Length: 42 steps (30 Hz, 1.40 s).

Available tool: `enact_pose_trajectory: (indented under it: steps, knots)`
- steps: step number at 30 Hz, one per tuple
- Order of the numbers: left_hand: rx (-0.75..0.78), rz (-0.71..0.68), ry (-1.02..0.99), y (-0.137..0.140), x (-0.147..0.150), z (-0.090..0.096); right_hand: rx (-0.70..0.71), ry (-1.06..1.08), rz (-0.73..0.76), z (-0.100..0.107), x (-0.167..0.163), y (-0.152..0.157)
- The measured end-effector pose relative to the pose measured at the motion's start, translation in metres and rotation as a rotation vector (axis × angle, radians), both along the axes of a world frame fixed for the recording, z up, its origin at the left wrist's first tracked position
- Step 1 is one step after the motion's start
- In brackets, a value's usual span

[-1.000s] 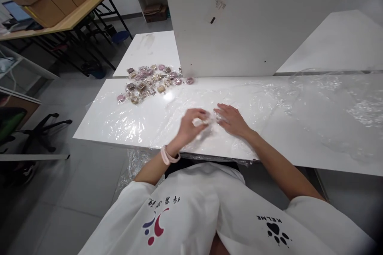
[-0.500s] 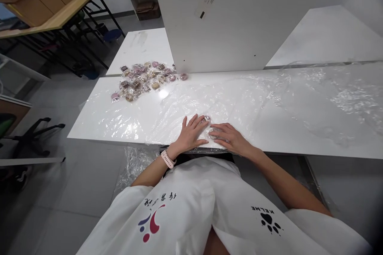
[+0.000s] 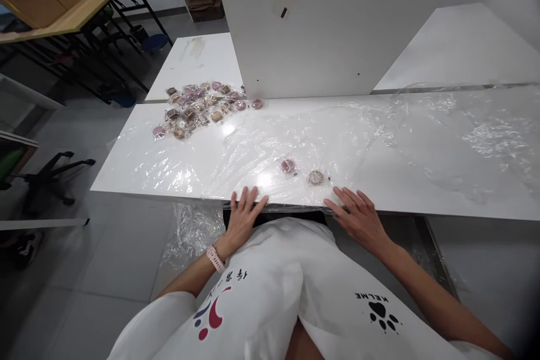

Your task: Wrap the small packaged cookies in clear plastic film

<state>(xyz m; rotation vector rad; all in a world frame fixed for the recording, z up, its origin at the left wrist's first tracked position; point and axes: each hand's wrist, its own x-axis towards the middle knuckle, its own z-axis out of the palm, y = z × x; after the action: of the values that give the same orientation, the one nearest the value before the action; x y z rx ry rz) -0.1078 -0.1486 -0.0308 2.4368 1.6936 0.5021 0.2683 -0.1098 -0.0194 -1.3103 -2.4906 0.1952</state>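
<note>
My left hand (image 3: 245, 214) lies with fingers spread on the front edge of the white table, holding nothing. Farther right, my right hand (image 3: 356, 215) rests open at the same edge, its fingertips on the plastic sheet (image 3: 261, 146). Between and beyond the hands are two small wrapped pieces, apart from each other: a pinkish wrapped piece (image 3: 287, 166) and a brownish wrapped piece (image 3: 315, 178), the latter nearer my right hand. Both look round, in clear wrappers; what they contain I cannot make out. Neither hand touches them.
A pile of similar wrapped pieces (image 3: 196, 106) in pink, brown and yellowish tones lies at the table's back left. A tall white panel (image 3: 329, 28) stands behind the table (image 3: 126, 174). Crumpled clear plastic (image 3: 498, 140) covers the right side. An office chair base (image 3: 54, 174) is at left.
Both hands have drawn apart and back to the table's front edge, letting go of the two wrapped pieces, which now lie uncovered on the plastic.
</note>
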Motion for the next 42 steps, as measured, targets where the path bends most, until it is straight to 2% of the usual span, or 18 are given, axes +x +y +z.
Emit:
enact_pose_trajectory:
  steps: [2, 3, 6, 8, 11, 15, 16, 18, 20, 22, 23, 25, 27, 30, 31, 33, 38, 42]
  knots:
    - [0.053, 0.125, -0.047, -0.003, -0.016, -0.012, 0.032, 0.015, -0.089, -0.019, 0.009, -0.009]
    - [0.078, 0.127, -0.076, -0.002, -0.021, -0.014, 0.045, 0.028, -0.121, -0.026, 0.011, -0.01]
    - [0.129, -0.02, -0.168, 0.009, -0.025, -0.002, 0.065, 0.08, -0.101, -0.032, 0.001, -0.004]
    - [0.143, -0.108, -0.224, 0.018, -0.022, 0.017, 0.066, 0.134, -0.028, -0.022, -0.013, 0.002]
    - [0.053, -0.113, -0.253, 0.043, -0.024, 0.054, 0.042, 0.245, 0.036, 0.004, -0.031, 0.019]
    - [-0.286, -0.015, -0.232, 0.103, -0.036, 0.109, -0.07, 0.366, -0.082, 0.029, -0.041, 0.066]
    - [-0.301, 0.026, -0.233, 0.118, -0.036, 0.122, -0.11, 0.367, -0.141, 0.032, -0.042, 0.08]
    - [-0.133, 0.127, -0.272, 0.138, -0.027, 0.144, -0.157, 0.326, -0.269, 0.036, -0.043, 0.106]
    - [0.13, 0.175, -0.373, 0.139, -0.003, 0.156, -0.114, 0.263, -0.375, 0.039, -0.044, 0.122]
    - [0.277, 0.084, -0.485, 0.122, 0.03, 0.152, 0.003, 0.239, -0.452, 0.045, -0.045, 0.124]
    - [0.249, -0.043, -0.516, 0.11, 0.046, 0.143, 0.074, 0.25, -0.483, 0.048, -0.046, 0.12]
    - [0.064, -0.284, -0.473, 0.087, 0.071, 0.118, 0.196, 0.308, -0.504, 0.055, -0.047, 0.102]
    - [-0.065, -0.378, -0.347, 0.075, 0.08, 0.089, 0.194, 0.367, -0.385, 0.059, -0.049, 0.079]
    - [-0.156, -0.403, -0.147, 0.081, 0.069, 0.062, -0.003, 0.335, -0.037, 0.052, -0.05, 0.052]
    - [-0.171, -0.404, -0.102, 0.089, 0.063, 0.058, -0.062, 0.296, 0.038, 0.047, -0.05, 0.049]
    - [-0.194, -0.396, -0.056, 0.11, 0.053, 0.058, -0.126, 0.233, 0.071, 0.035, -0.047, 0.051]
    - [-0.224, -0.337, -0.09, 0.16, 0.047, 0.07, -0.136, 0.269, 0.011, 0.018, -0.039, 0.081]
    - [-0.225, -0.266, -0.194, 0.171, 0.045, 0.076, -0.142, 0.349, -0.062, 0.017, -0.037, 0.09]
